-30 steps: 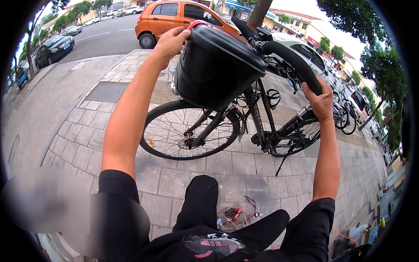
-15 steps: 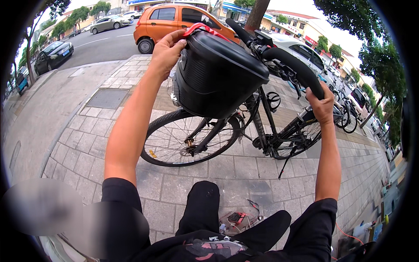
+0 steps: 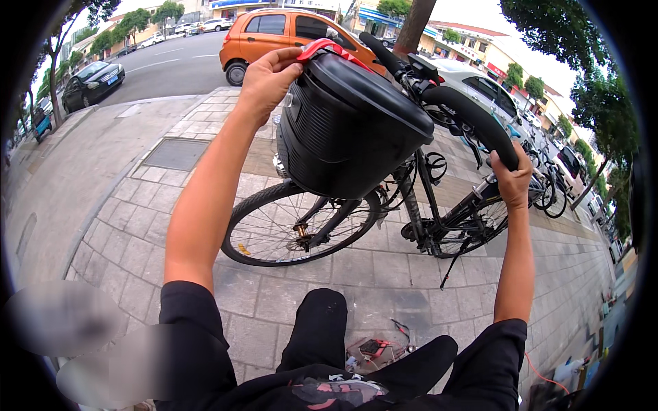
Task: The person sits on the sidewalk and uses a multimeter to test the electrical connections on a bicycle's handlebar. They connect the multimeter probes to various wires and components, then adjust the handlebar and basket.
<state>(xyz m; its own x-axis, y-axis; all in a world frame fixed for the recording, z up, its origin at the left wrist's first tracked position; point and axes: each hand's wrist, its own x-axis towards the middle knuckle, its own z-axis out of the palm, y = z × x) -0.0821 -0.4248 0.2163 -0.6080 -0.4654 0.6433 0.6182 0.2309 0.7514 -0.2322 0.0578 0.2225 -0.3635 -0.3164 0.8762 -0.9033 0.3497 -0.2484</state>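
A black lidded basket [image 3: 343,130] with ribbed sides is mounted in front of the handlebar of a black bicycle [image 3: 439,222]. At the basket's front corner, my left hand [image 3: 271,79] pinches a red strap [image 3: 325,46] lying along the lid's rim. My right hand [image 3: 513,178] is closed round the near end of the curved black handlebar [image 3: 473,113]. Below the basket, the front wheel [image 3: 240,209] rests on the paving, turned toward the left. Behind the pedals, a kickstand [image 3: 452,264] points down. The lid looks closed, and the basket's inside is hidden.
Between my knees, red and black tools with cables [image 3: 373,348] lie on the paving [image 3: 267,294]. An orange car [image 3: 274,41] stands at the kerb beyond the bicycle, near a tree trunk [image 3: 416,26]. More bicycles [image 3: 552,192] are parked at the right.
Basket and bicycle sit slightly lower and farther right in the picture, as does the background. Both hands keep their hold. A grey-green car on the road at the far left has gone from its place.
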